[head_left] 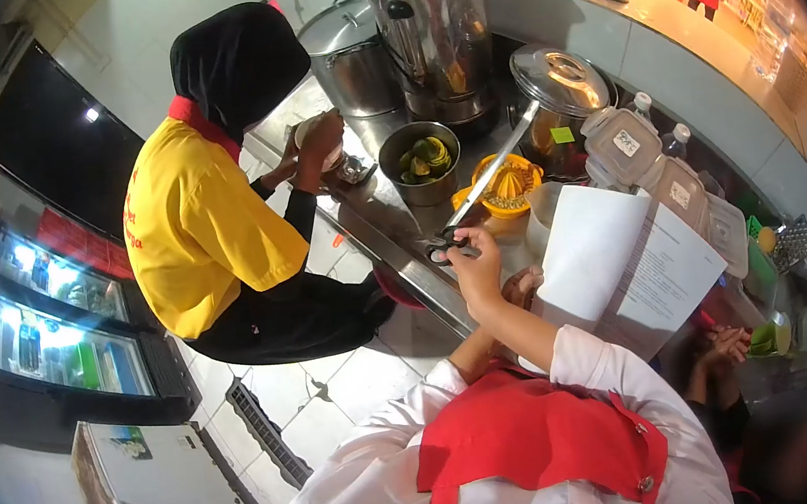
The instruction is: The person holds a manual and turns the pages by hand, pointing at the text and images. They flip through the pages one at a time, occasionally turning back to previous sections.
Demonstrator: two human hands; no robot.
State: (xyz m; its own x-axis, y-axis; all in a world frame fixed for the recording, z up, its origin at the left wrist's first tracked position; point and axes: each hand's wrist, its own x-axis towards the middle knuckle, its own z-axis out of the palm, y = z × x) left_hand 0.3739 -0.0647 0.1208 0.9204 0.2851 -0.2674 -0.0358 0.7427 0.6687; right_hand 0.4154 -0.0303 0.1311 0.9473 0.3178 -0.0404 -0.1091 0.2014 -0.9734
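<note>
Silver utensil (pixel 504 165), one, in right hand (pixel 478 268); three lidded pots (pixel 433 37)

Beyond our right hand (pixel 477 265) we have a steel counter (pixel 382 222): nearest the grip, a yellow juicer (pixel 510 201); farther, an open steel pot (pixel 428 186), then a lidded pot (pixel 354 79) and tall urn (pixel 438 41); rightward, plastic containers (pixel 675 190).
</note>
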